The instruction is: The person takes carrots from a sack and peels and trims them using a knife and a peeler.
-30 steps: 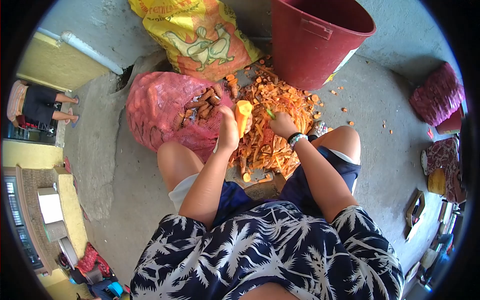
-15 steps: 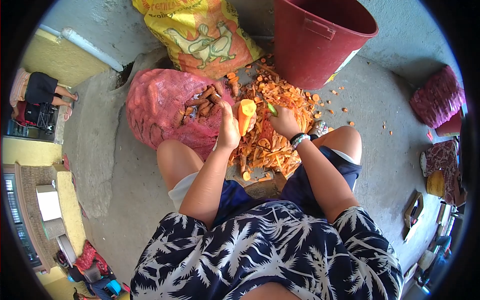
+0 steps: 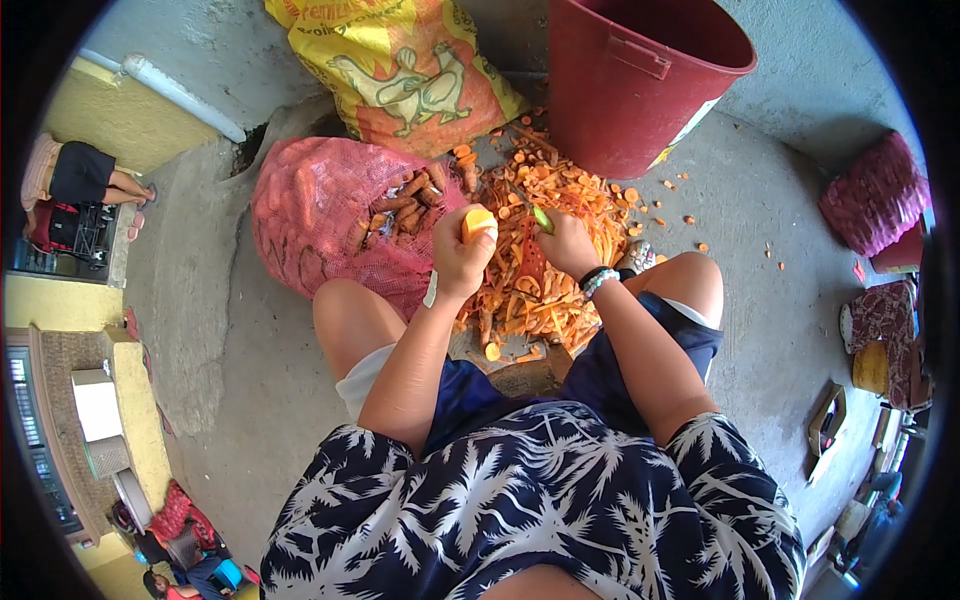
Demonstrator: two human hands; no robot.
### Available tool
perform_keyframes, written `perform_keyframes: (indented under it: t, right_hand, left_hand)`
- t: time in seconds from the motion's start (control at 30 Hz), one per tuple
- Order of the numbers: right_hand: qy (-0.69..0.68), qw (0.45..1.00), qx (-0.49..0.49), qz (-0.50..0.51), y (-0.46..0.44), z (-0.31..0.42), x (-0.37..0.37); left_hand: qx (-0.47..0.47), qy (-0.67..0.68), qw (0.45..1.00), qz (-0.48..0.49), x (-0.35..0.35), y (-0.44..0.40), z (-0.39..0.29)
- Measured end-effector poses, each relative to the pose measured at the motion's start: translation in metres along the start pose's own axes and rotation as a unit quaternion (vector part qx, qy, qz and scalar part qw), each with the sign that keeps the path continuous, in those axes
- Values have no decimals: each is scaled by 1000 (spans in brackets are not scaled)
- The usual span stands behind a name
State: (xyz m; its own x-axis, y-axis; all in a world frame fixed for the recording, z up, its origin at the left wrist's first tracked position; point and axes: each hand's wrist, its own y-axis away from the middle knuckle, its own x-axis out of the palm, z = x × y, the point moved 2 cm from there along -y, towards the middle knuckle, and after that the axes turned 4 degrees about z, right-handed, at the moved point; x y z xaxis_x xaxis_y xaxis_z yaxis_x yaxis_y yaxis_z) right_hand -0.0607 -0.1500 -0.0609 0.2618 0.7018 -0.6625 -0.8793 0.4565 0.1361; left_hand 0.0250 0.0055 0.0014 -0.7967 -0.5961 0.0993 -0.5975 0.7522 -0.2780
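Observation:
My left hand (image 3: 462, 258) is closed around a thick peeled carrot (image 3: 479, 222), its pale cut end facing up. My right hand (image 3: 567, 246) grips a green-handled knife (image 3: 543, 219) a short way to the right of the carrot; its thin blade is hard to make out against the scraps. Under both hands lies a heap of carrot peels and slices (image 3: 575, 205). A red piece with small holes (image 3: 531, 262) sticks up from the peels. Left of my left hand, a pink mesh sack (image 3: 300, 215) gapes open, showing unpeeled carrots (image 3: 405, 208).
A yellow and orange feed sack (image 3: 420, 85) and a tall dark red bin (image 3: 630, 100) stand against the wall. Purple mesh sacks (image 3: 876, 200) lie at the far right. Scattered slices dot the concrete floor (image 3: 765, 330). Another person (image 3: 85, 175) is at the far left.
My left hand has turned and wrapped round the carrot, so the carrot's side is now mostly hidden and its cut end shows. The right hand has barely moved.

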Motion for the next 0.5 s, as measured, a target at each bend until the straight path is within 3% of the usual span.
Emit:
perform_keyframes:
  t: [0.17, 0.23, 0.4, 0.5]
  right_hand:
    - [-9, 1000, 3, -1, 0, 1, 0]
    - [-19, 1000, -1, -16, 3, 6, -2]
    - [-90, 993, -77, -28, 17, 30, -9]
    - [-65, 987, -144, -35, 22, 33, -5]
  left_hand:
    - [-58, 20, 998, -24, 4, 0, 5]
    - [-112, 122, 977, -133, 11, -5, -3]
    - [-137, 45, 970, -196, 8, -6, 5]
    - [-94, -54, 984, -140, 4, -5, 15]
